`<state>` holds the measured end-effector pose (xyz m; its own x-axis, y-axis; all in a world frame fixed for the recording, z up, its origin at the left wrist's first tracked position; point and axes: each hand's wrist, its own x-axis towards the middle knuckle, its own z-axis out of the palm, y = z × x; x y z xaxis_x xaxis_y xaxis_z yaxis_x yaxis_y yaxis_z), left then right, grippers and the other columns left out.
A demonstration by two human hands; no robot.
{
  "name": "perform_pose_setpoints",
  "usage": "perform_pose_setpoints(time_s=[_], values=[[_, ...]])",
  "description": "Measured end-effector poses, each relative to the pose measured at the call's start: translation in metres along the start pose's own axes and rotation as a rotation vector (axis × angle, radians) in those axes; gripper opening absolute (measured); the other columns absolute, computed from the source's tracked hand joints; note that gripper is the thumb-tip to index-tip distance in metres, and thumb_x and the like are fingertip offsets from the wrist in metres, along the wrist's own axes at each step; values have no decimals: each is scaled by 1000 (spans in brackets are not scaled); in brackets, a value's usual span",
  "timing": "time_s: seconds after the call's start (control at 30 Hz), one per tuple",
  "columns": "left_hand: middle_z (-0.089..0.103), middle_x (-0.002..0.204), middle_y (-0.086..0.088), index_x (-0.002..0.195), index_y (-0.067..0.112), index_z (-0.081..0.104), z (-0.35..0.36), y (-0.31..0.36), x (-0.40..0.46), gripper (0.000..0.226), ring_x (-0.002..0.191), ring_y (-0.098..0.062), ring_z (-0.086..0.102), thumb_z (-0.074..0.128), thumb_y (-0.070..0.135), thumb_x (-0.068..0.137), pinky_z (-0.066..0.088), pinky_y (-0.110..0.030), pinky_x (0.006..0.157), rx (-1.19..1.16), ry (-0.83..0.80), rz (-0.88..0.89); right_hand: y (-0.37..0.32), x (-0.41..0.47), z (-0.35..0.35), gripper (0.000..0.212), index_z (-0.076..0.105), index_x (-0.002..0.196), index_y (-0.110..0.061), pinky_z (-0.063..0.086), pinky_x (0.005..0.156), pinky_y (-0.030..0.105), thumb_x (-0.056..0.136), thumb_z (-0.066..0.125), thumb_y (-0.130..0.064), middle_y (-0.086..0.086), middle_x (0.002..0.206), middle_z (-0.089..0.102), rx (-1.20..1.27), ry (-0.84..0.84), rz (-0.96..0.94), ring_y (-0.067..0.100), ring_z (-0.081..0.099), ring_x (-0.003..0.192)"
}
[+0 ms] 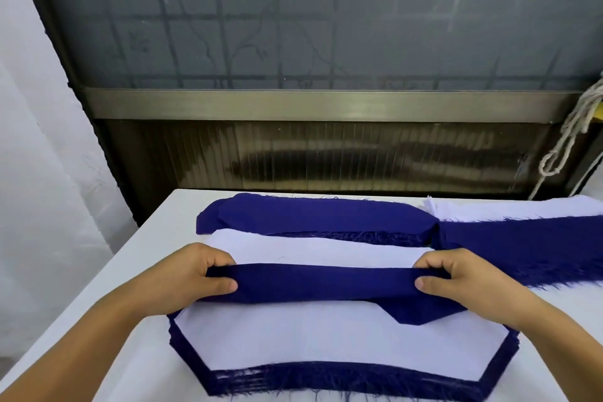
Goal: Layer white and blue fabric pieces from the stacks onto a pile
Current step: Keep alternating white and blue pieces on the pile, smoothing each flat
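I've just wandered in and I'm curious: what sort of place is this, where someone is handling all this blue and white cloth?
Probably a small garment or sewing workshop. Stacks of cut blue fabric with frayed edges lie on a white worktable, and both hands hold a blue piece over a pile of matching shaped panels.

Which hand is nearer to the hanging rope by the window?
The right hand. It grips the right end of the blue piece, below and left of the rope. The left hand grips the opposite end, farther away.
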<state>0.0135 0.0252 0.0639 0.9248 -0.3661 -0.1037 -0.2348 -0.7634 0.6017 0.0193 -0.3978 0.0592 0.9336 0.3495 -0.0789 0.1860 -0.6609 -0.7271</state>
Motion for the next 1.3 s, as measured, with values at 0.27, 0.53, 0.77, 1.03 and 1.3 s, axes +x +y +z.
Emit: perform_pose_setpoints(time_s=[0.27,0.53,0.77,1.03,1.3], values=[[65,91,26,92,44,67,-6,12,9,27,92,3,60,68,18,89,49,-13,76,42,515,78,-18,-5,-6,13,62,87,-35,44,60,19,91,60,-23,-20,83,64,-166,593,-181,3,60,75],[66,104,23,88,25,77,64,-17,-45,32,95,4,60,80,-1,70,43,-8,84,166,491,254,40,-56,54,56,74,76,-11,43,74,26,103,33,-38,-1,80,68,-708,644,-645,11,53,83],[66,107,13,90,18,77,87,-24,-51,32,100,0,56,52,37,86,38,-9,93,310,564,340,50,-65,68,56,73,75,-10,44,75,23,102,33,-39,0,85,68,-646,661,-600,9,54,88],[63,108,17,88,16,76,96,-31,-51,26,101,0,57,55,30,83,41,-15,92,332,609,369,61,-66,70,39,72,76,-9,46,77,25,96,47,-29,2,88,67,-654,661,-648,13,57,90],[66,107,16,86,18,76,96,-27,-56,27,103,6,57,50,23,79,41,-8,88,246,559,326,61,-69,71,41,71,76,-12,46,78,23,97,45,-35,-2,91,66,-620,596,-617,12,59,90]])
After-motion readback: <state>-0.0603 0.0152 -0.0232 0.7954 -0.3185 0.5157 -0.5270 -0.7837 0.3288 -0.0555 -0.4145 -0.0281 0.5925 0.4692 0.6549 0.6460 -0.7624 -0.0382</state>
